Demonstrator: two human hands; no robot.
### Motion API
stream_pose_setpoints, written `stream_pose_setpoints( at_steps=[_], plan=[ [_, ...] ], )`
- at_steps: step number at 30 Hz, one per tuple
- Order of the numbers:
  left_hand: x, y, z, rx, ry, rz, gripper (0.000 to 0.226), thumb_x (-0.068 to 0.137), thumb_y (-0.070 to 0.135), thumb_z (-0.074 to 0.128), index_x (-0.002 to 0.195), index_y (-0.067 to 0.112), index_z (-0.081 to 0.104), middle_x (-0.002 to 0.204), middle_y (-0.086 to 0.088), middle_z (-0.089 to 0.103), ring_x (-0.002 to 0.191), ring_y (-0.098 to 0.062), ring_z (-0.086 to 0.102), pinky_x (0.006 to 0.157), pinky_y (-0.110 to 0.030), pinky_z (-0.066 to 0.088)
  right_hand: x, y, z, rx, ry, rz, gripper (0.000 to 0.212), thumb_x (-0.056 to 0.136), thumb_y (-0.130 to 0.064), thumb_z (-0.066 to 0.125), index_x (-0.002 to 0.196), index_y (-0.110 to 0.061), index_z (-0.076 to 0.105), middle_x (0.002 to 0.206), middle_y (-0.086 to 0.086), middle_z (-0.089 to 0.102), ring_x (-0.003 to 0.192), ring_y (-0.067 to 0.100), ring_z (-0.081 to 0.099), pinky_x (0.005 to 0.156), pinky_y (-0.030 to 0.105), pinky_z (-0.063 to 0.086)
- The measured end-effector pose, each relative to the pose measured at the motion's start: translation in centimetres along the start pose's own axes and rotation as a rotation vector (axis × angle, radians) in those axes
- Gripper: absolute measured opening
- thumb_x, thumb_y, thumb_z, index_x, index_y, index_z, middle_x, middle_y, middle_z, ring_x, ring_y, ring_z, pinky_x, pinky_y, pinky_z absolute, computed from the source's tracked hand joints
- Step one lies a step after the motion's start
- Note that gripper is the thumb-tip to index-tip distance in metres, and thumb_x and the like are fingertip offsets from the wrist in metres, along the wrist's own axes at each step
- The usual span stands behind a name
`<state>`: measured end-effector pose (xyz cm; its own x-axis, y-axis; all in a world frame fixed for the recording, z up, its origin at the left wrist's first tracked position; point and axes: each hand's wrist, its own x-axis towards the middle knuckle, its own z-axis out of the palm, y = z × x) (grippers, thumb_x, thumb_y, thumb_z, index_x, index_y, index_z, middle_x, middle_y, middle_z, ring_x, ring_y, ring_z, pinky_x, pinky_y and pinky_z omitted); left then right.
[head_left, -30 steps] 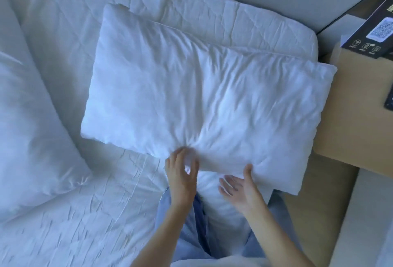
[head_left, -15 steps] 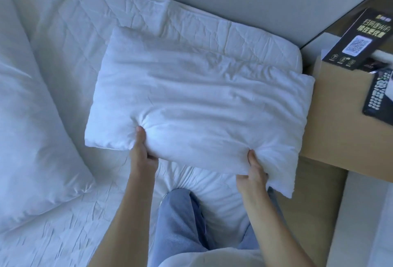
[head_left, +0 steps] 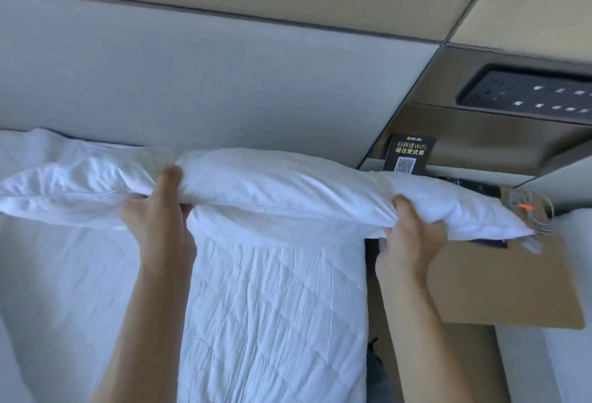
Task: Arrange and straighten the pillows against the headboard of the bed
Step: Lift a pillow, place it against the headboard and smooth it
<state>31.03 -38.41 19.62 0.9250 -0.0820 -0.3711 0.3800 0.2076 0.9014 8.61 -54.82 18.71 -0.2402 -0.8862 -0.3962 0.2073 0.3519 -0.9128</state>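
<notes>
While both hands grip its near edge, the plump white rectangular cotton pillow point(head_left: 275, 184) hangs level in the air above the white quilted mattress cover point(head_left: 272, 313), its long axis running left to right, parallel to the pale grey padded headboard point(head_left: 224, 82) just behind it. The left hand point(head_left: 157, 223) is closed on the seam somewhat left of the middle, thumb pressed on top and fingers tucked out of sight underneath; the right hand point(head_left: 410, 239) pinches the same edge toward the right end in the same manner. The pillow's bulk lies beyond the fingers, toward the headboard, so I judge the coming move is a push forward and a tip upward to lean it there. Its right corner overhangs the tan wooden bedside table point(head_left: 512, 290), near a black card with a printed code point(head_left: 408, 155), so a shift leftward looks needed first. Both hands sit about equally near.
</notes>
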Motion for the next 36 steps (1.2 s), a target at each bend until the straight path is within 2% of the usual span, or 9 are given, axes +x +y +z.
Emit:
stream_pose_setpoints(
  at_steps=[5, 10, 14, 18, 22, 24, 27, 30, 36],
  plan=[
    [1.7, -1.8, 8.2, 0.211, -0.043, -0.045, 0.024, 0.082, 0.008, 0.067, 0.066, 0.012, 0.049, 0.074, -0.009, 0.053, 0.076, -0.027, 0.064, 0.054, -0.030, 0.058, 7.7, -2.6, 2.5, -0.141, -0.024, 0.049, 0.010, 0.084, -0.004, 0.063, 0.090, -0.011, 0.061, 0.079, -0.004, 0.061, 0.066, 0.011, 0.060, 0.066, 0.032, 0.059],
    [5.3, -2.7, 15.7, 0.280, -0.116, -0.083, 0.009, 0.088, 0.007, 0.061, 0.090, 0.002, 0.053, 0.099, -0.021, 0.060, 0.092, -0.038, 0.070, 0.049, -0.036, 0.062, 15.5, -3.4, 5.6, -0.222, -0.077, 0.194, 0.051, 0.083, -0.014, 0.073, 0.128, 0.001, 0.054, 0.108, 0.010, 0.065, 0.072, 0.019, 0.069, 0.054, 0.024, 0.060],
    [7.8, -1.6, 19.5, 0.280, -0.131, -0.109, 0.014, 0.091, 0.010, 0.063, 0.083, 0.003, 0.053, 0.096, -0.024, 0.063, 0.072, -0.030, 0.070, 0.048, -0.034, 0.061, 18.6, -5.5, 8.4, -0.165, -0.125, 0.137, 0.015, 0.090, -0.006, 0.065, 0.096, -0.005, 0.051, 0.093, 0.021, 0.060, 0.066, 0.024, 0.068, 0.048, 0.019, 0.057],
    [9.1, -2.4, 20.2, 0.360, -0.093, -0.189, 0.014, 0.092, 0.013, 0.060, 0.090, 0.001, 0.053, 0.091, -0.024, 0.066, 0.069, -0.031, 0.070, 0.048, -0.034, 0.062, 20.7, -5.7, 10.2, -0.158, -0.168, 0.174, 0.029, 0.092, -0.001, 0.060, 0.078, -0.014, 0.038, 0.072, 0.014, 0.049, 0.042, 0.012, 0.055, 0.071, 0.037, 0.065],
    [8.9, -4.9, 20.1, 0.504, -0.117, -0.178, 0.029, 0.092, 0.027, 0.063, 0.080, 0.000, 0.059, 0.075, -0.019, 0.069, 0.057, -0.028, 0.071, 0.050, -0.032, 0.062, 21.5, -5.2, 10.6, -0.279, -0.305, 0.351, 0.028, 0.095, -0.021, 0.059, 0.074, -0.003, 0.054, 0.060, 0.010, 0.055, 0.049, 0.017, 0.046, 0.068, 0.035, 0.058],
    [8.5, -5.4, 20.5, 0.532, -0.192, -0.180, 0.030, 0.094, 0.025, 0.060, 0.082, -0.001, 0.062, 0.074, -0.019, 0.070, 0.066, -0.030, 0.074, 0.058, -0.034, 0.064, 21.8, -4.5, 11.1, -0.339, -0.352, 0.378, 0.027, 0.096, -0.020, 0.059, 0.076, -0.003, 0.057, 0.058, 0.009, 0.056, 0.044, 0.015, 0.041, 0.059, 0.030, 0.054],
    [8.9, -4.4, 21.9, 0.430, -0.172, -0.083, 0.024, 0.093, 0.009, 0.055, 0.071, 0.001, 0.058, 0.055, -0.010, 0.068, 0.059, -0.027, 0.071, 0.069, -0.036, 0.064, 22.5, -5.2, 12.4, -0.269, -0.305, 0.252, 0.028, 0.093, -0.007, 0.057, 0.066, -0.011, 0.052, 0.042, 0.001, 0.043, 0.032, 0.009, 0.036, 0.043, 0.019, 0.040],
    [9.0, -3.4, 23.1, 0.288, -0.116, 0.026, 0.028, 0.089, 0.000, 0.049, 0.061, 0.002, 0.052, 0.040, -0.005, 0.060, 0.046, -0.024, 0.062, 0.068, -0.038, 0.061, 22.0, -6.2, 12.5, -0.038, -0.291, 0.106, 0.032, 0.088, -0.004, 0.057, 0.059, -0.015, 0.048, 0.040, -0.004, 0.038, 0.042, 0.012, 0.033, 0.047, 0.021, 0.033],
    [8.8, -4.7, 22.1, 0.292, -0.159, -0.015, 0.027, 0.088, 0.003, 0.047, 0.062, 0.000, 0.054, 0.043, -0.003, 0.063, 0.043, -0.020, 0.064, 0.069, -0.041, 0.061, 18.5, -4.4, 9.7, 0.127, -0.311, -0.007, 0.043, 0.085, -0.001, 0.055, 0.055, -0.018, 0.029, 0.046, -0.004, 0.023, 0.049, 0.015, 0.024, 0.057, 0.030, 0.035]
  ],
)
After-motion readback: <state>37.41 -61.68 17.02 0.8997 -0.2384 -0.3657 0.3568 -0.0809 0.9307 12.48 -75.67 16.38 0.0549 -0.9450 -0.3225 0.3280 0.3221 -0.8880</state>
